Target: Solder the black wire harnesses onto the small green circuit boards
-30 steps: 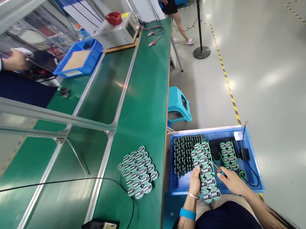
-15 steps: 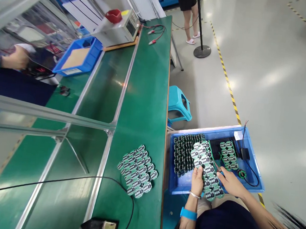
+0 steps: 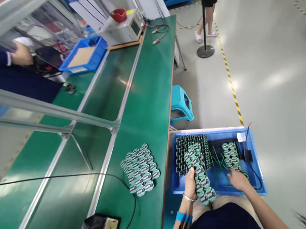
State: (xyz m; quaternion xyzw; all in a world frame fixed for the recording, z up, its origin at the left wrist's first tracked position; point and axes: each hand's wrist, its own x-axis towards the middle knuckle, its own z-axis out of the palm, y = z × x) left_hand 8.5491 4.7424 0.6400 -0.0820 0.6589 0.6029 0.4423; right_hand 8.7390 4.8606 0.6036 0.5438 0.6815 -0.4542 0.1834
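Observation:
My left hand (image 3: 190, 184) is closed on the lower left edge of a panel of round circuit boards (image 3: 199, 171), held tilted over the front of a blue tray (image 3: 175, 191). My right hand (image 3: 238, 179) is closed on a slim metal-tipped hand tool (image 3: 227, 167), its exact kind too small to make out. That hand is low over the tray's right part, beside another panel of round boards (image 3: 230, 154). Thin green strips (image 3: 216, 158) lie in the tray between the two hands. Stacked rows of round boards (image 3: 184, 148) fill its left side.
A pile of round board panels (image 3: 140, 170) lies on the green bench (image 3: 149, 93). A black cable (image 3: 84, 175) crosses the bench. A black box with a lead (image 3: 247, 155) is at the tray's right. Beyond are a teal stool (image 3: 180, 99) and another person's legs (image 3: 208, 22).
My right hand with the tool has moved right, away from the held panel. The panel has tilted and shifted left with my left hand. Green strips now lie in the tray's middle.

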